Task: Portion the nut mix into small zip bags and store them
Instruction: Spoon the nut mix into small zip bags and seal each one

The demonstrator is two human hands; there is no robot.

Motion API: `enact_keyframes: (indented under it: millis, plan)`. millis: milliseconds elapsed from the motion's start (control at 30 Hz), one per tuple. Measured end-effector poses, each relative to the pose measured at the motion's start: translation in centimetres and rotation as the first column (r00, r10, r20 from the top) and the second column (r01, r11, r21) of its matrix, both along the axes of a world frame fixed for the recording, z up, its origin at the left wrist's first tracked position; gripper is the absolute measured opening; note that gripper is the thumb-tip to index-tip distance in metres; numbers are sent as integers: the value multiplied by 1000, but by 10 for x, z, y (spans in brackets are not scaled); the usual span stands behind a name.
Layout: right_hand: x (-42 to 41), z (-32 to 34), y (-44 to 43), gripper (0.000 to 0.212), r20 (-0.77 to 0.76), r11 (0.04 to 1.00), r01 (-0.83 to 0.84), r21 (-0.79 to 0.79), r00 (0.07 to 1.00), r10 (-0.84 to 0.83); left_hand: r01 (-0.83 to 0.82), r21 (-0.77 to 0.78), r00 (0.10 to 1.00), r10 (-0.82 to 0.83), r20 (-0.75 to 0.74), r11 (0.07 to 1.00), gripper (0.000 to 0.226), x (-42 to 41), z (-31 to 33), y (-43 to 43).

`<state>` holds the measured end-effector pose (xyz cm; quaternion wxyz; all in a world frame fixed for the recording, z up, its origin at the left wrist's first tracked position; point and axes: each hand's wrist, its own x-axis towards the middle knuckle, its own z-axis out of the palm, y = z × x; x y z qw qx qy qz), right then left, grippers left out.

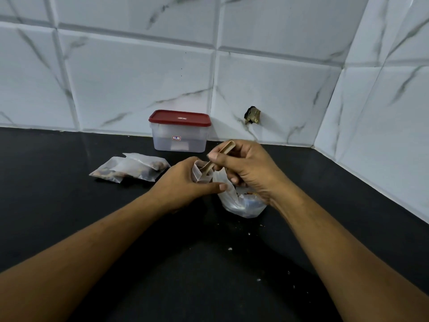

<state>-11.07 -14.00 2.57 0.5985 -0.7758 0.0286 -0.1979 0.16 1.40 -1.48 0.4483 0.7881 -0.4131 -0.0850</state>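
Note:
My left hand (185,182) holds a small clear zip bag (199,174) upright with its mouth open. My right hand (246,168) pinches the handle of a beige scoop (219,158), whose bowl dips into the mouth of that small bag. Just right of it, a larger clear plastic bag of nut mix (241,203) slumps on the black counter (209,263), partly under my right wrist. Filled small zip bags (130,169) lie in a loose pile to the left. A clear storage box with a red lid (180,131) stands closed against the wall.
White marble-look tiles form the back wall and a side wall on the right, making a corner. A dark chipped hole (252,115) marks the back wall. Small crumbs (229,249) dot the counter near me.

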Motion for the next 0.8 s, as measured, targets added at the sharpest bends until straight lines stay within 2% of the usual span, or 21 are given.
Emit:
enact_keyframes:
  millis: [100,200,433,667,800]
  plan:
    - [-4,4,-3,13,-2,995,-75,-69,997,75,-23,-72,995,16,-95,997,65,1,0,-1]
    - [-6,6,-5,16,13,993,-100,-62,995,101,-31,-117,981,8,-195,993,51,0,2,-1]
    - [-5,7,-8,19,68,994,-90,-61,993,94,-39,-179,967,-9,-256,983,41,0,2,0]
    - [-4,7,-14,17,76,998,-50,35,996,47,-51,-198,962,-5,-273,979,42,1,1,0]
    - [1,6,-17,11,87,979,41,200,994,-59,-49,-192,965,-3,-262,980,44,-2,2,0]
